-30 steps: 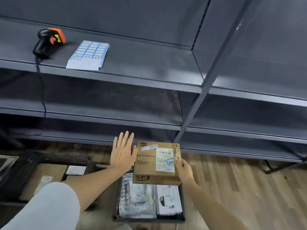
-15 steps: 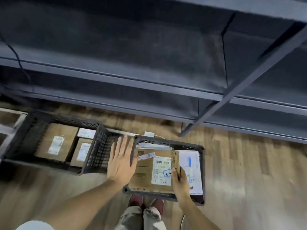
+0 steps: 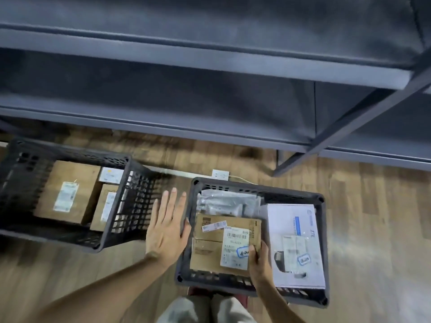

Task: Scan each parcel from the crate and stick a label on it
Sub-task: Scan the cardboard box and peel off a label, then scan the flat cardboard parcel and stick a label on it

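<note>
A brown cardboard parcel (image 3: pixel 211 247) is observed inside the right-hand black crate (image 3: pixel 323 243), at its near-left corner, lying flat with its printed face up. A white shipping slip (image 3: pixel 234 248) is seen on its top, and a small blue-edged label (image 3: pixel 242 252) is stuck at the slip's right edge. A narrow white barcode strip (image 3: pixel 214 226) lies slantwise near the parcel's far edge.

The right hand (image 3: pixel 260 262) is noted at the parcel's near-right corner; its grip is closed on that corner, thumb on top beside the blue-edged label and fingers curled under the edge. The left hand (image 3: pixel 166 226) is held flat with fingers straight and together, palm down, just outside the crate's left wall; its thumb touches the crate rim near the parcel's left edge. Nothing is held by it.

In the same crate, a white box (image 3: pixel 296 243) bearing its own blue-edged label (image 3: pixel 303 259) is recorded to the right of the parcel, and grey plastic mailers (image 3: pixel 227 202) lie beyond it.

A second black crate (image 3: pixel 130 199) is placed on the wooden floor (image 3: pixel 373 217) to the left, well apart from the hands. Two brown boxes (image 3: pixel 70 190) with white slips and a small white packet (image 3: pixel 111 175) are contained in it.

Grey metal shelving (image 3: pixel 210 66) is seen across the upper part of the view. A white power strip (image 3: pixel 220 175) lies on the floor behind the right-hand crate. The person's knees and red shoes (image 3: pixel 243 299) are visible at the bottom edge.
</note>
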`<state>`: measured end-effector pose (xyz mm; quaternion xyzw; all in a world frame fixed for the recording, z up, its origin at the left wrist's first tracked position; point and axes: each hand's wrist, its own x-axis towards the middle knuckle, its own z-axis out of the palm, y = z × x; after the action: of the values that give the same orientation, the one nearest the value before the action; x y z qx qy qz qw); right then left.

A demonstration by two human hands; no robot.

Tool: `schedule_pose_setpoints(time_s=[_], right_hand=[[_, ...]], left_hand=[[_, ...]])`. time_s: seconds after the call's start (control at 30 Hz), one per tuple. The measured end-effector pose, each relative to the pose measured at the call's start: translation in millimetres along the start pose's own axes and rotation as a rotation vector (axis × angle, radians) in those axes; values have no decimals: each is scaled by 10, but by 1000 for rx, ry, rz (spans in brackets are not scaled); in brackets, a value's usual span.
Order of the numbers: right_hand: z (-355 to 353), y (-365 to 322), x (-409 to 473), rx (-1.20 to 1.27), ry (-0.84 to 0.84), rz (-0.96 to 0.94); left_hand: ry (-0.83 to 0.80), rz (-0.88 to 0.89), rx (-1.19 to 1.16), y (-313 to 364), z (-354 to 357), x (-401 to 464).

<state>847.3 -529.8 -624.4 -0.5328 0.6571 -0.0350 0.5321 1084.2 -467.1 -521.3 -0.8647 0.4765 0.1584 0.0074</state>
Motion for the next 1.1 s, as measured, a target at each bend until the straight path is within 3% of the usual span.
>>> schedule_pose_setpoints(time_s=[0.2,0.47,0.7,0.87,1.1], right_hand=[[143,241,294,-91,-134,-27],[260,380,383,-228,-186,257],[155,224,383,-256,-235,343],[-119,-194,174,-395,-205,45],[-765,-1404,-471,-706,-75,-316]], left_hand=[[8,50,31,81,371,302],[-19,84,86,97,605,378],[-19,107,86,113,523,297],[-10,120,86,231,185,149],[87,143,20,477,-939,-136]])
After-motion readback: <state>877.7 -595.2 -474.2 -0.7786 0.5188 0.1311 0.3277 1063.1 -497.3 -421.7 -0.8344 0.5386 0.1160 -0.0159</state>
